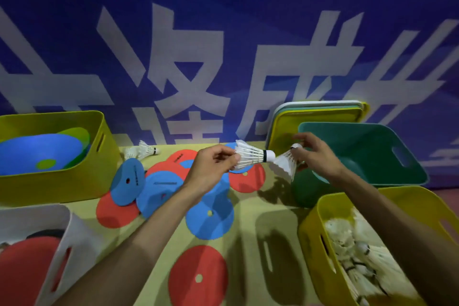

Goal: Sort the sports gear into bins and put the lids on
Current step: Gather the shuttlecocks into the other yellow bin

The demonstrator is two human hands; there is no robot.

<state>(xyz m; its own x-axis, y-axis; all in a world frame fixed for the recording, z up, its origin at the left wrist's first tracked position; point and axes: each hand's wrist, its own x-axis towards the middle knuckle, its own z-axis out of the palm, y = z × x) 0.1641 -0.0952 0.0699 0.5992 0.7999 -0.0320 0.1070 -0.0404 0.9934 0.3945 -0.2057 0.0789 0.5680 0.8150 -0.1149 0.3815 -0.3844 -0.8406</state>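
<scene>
My left hand [214,164] pinches a white shuttlecock [250,154] by its feathers, cork pointing right. My right hand [313,154] pinches a second shuttlecock [285,164] by its cork, feathers hanging down-left. The two shuttlecocks nearly touch above the table's middle. A yellow bin [313,236] at the front right holds several shuttlecocks. Two more shuttlecocks [142,150] lie at the back of the table. Red and blue flat discs [159,191] are scattered over the middle, and one red disc [198,278] lies near the front edge.
A yellow bin [99,156] at the back left holds blue and green discs. A white bin [72,238] at the front left holds red discs. A green bin [387,156] stands tipped at the back right. Stacked lids [320,112] lean against the blue banner wall.
</scene>
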